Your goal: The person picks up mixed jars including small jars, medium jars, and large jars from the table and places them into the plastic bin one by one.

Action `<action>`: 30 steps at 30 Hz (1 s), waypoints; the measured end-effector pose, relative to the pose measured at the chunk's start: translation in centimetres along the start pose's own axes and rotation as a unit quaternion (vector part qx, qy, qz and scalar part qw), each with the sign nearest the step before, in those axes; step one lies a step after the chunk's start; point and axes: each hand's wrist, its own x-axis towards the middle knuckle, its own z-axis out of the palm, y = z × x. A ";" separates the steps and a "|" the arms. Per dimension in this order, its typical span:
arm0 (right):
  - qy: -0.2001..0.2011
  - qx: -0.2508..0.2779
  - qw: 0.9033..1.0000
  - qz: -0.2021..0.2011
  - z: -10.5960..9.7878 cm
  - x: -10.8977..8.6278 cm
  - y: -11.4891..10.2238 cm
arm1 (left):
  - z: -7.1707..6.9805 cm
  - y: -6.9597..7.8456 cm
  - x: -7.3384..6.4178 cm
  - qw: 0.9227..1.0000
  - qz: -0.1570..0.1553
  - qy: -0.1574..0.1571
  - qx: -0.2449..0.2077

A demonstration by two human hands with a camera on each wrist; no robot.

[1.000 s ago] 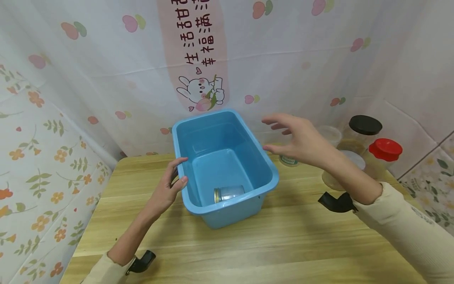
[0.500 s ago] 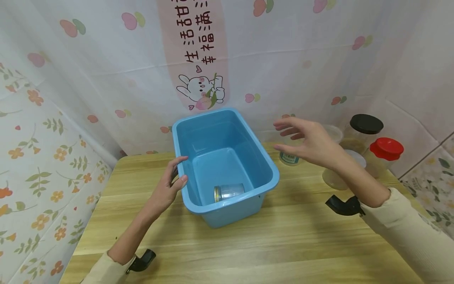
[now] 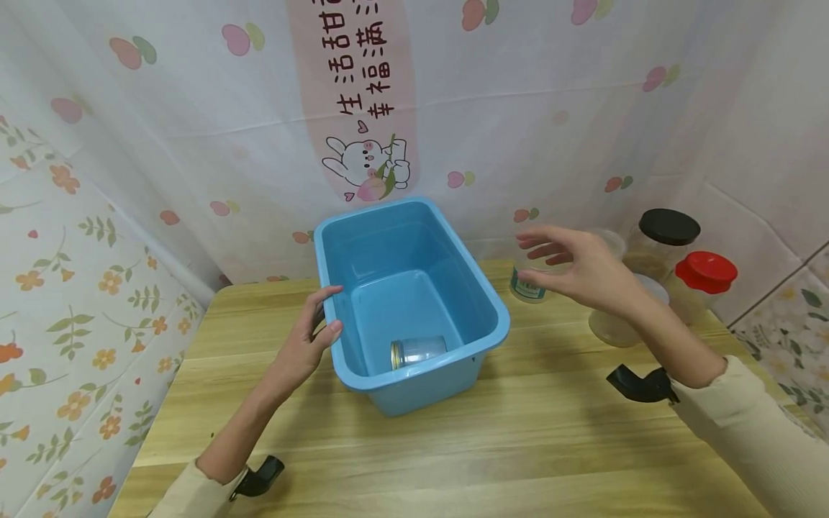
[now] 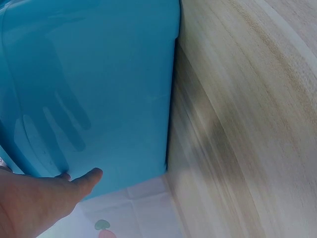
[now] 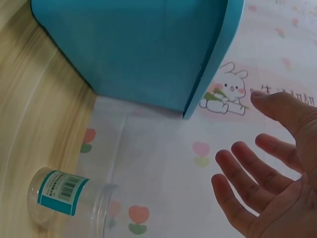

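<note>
Right hand [image 3: 583, 272]: one; fingers loosely spread, nothing held, it hung near the labelled jar [image 3: 527, 290], which stood on the surface [image 3: 518, 460] beside the tub [image 3: 424, 396]. Left hand [image 3: 300, 351]: one; it gripped the tub's rim [image 3: 322, 262]. Gold-lidded jar [image 3: 424, 349]: one; it lay on its side inside. We judged a steady left grip and a reach clear of the rim wisest.

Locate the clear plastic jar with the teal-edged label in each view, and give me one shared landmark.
Head: clear plastic jar with teal-edged label, right of centre, partly behind the right hand.
Left wrist: not in it.
Right wrist: lower left.
Shared landmark: blue plastic tub, in all three.
</note>
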 end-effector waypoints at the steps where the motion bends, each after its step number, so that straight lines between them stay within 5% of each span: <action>1: -0.001 0.003 1.000 0.001 -0.1 -0.1 0.1 | 0.0 0.0 0.0 1.000 0.000 0.000 -0.001; 15: -0.007 0.028 0.999 0.037 -0.6 -1.3 1.6 | 0.0 0.1 -0.2 1.000 -0.001 0.001 0.009; 30: -0.024 0.068 0.997 0.026 -1.2 -2.2 3.2 | 0.1 0.1 -0.1 1.000 -0.001 0.004 0.019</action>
